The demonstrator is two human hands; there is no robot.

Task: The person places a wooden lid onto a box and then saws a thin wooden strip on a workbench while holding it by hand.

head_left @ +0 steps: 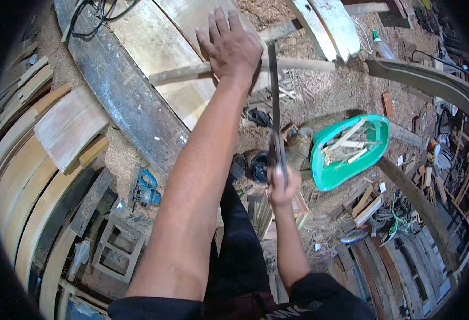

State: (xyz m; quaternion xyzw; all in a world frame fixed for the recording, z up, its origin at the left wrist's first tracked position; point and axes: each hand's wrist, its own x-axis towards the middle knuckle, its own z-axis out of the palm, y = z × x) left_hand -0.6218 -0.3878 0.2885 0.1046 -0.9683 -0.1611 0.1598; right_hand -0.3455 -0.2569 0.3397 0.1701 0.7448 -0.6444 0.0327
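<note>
My left hand [235, 50] lies flat with its fingers spread, pressing down on a narrow wooden strip [178, 73] and the pale boards [138, 34] beneath it. The strip crosses the boards and its right end sticks out past them. In my right hand [283, 188] is the handle of a handsaw, fingers wrapped round it. The handsaw's long blade [275, 93] points away from me and meets the strip just right of my left hand. Whether the teeth have cut into the wood cannot be made out.
A green tub [324, 180] of wood offcuts stands at right on the shavings-covered floor. At lower left lies a blue power tool [149, 188]. A dark worn plank [112, 80] runs beside the boards. Stacked lumber [32, 181] fills the left side; a plastic bottle [385, 50] lies upper right.
</note>
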